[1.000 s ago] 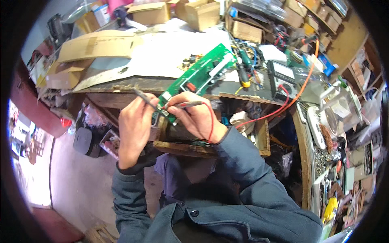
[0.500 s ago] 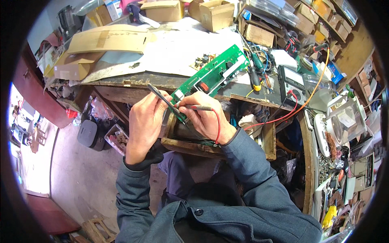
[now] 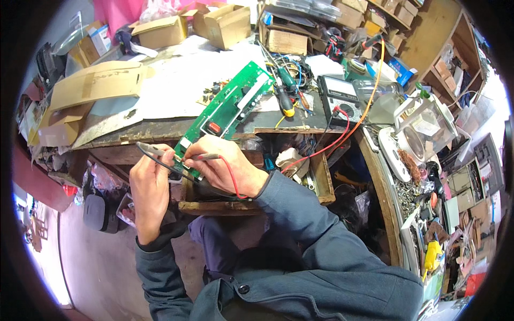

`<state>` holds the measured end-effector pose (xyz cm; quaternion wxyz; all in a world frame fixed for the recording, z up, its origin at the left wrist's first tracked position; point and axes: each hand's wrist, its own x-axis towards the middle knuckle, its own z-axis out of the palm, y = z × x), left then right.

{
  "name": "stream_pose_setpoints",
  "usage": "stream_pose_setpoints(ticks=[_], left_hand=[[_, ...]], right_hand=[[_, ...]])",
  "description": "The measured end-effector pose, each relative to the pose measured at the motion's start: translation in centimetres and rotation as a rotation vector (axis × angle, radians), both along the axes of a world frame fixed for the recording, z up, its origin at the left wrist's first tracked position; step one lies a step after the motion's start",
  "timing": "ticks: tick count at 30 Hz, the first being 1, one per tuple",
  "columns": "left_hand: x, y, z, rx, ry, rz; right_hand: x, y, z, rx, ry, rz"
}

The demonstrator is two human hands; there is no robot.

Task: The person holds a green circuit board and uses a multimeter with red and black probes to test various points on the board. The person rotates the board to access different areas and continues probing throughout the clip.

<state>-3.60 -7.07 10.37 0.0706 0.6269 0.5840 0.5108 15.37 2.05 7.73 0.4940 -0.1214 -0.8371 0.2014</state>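
Note:
A long green circuit board (image 3: 227,104) leans at a slant, its near end over an open wooden drawer and its far end over the bench. My left hand (image 3: 150,187) pinches a test probe (image 3: 155,151) with a black lead at the board's near end. Beside it my right hand (image 3: 222,163) grips another test probe (image 3: 208,157), which trails a red lead. Both probes point toward the board's near corner; fingers hide whether the tips touch it. A multimeter (image 3: 341,99) lies on the bench to the right, with a red lead plugged in.
Screwdrivers (image 3: 284,100) and tangled wires lie right of the board. Flat cardboard (image 3: 96,83) and open boxes (image 3: 222,27) occupy the bench's left and back. The drawer (image 3: 235,207) juts out below my hands. An orange cable (image 3: 377,80) arches past the multimeter.
The view has turned, so the bench and hands sit farther left in the picture. Both hands still hold their probes at the board's near end; the left probe now lies flatter.

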Motion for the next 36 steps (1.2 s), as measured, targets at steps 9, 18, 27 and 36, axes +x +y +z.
stream_pose_setpoints(ticks=[9,18,27,36], left_hand=[[-0.5,-0.2,-0.4,-0.04,0.042,0.018],[0.0,0.0,0.0,0.014,0.04,-0.01],[0.4,0.1,0.5,-0.018,0.052,0.011],[0.3,-0.7,1.0,0.001,0.088,-0.018]], right_hand=[[0.0,-0.2,0.2,-0.012,0.054,0.022],[0.1,0.1,0.0,0.011,0.045,0.025],[0.9,-0.2,0.5,-0.096,-0.059,-0.012],[0.4,-0.3,0.8,-0.1,-0.065,0.009]])
